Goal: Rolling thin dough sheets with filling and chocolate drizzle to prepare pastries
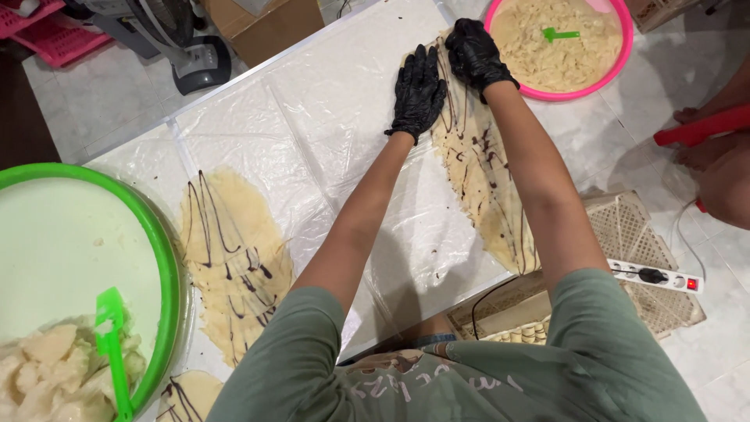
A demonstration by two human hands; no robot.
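A tiled floor is being used as the work area, with a long worktop (312, 86) wrapped in clear plastic film lying across it. Two pale, flattened sheets of mash are lying on the film, each streaked with dark brown lines. The far sheet (488, 187) is being pressed by both black-gloved hands at its top end: the left hand (418, 90) is lying flat with fingers spread, half on the film and half on the sheet's edge, and the right hand (474, 53) is resting beside it, fingers curled down onto the mash. Nothing is being grasped by either hand; both grips are released and pressing flat.

The near sheet (234, 258) is lying untouched, already spread and streaked, and the top of a third (187, 395) is showing at the lower edge. So spreading and drizzling appear done on at least two sheets, while the far one is judged to be still being shaped or lifted at its end.

More mash is waiting: a pink basin (621, 55) just beyond the hands is nearly full, with a green scraper (561, 34) in it, and a green basin (168, 266) at the left is holding a smaller heap with a green spatula (113, 344). Another person's limbs and a power strip (656, 276) are lying at the right.
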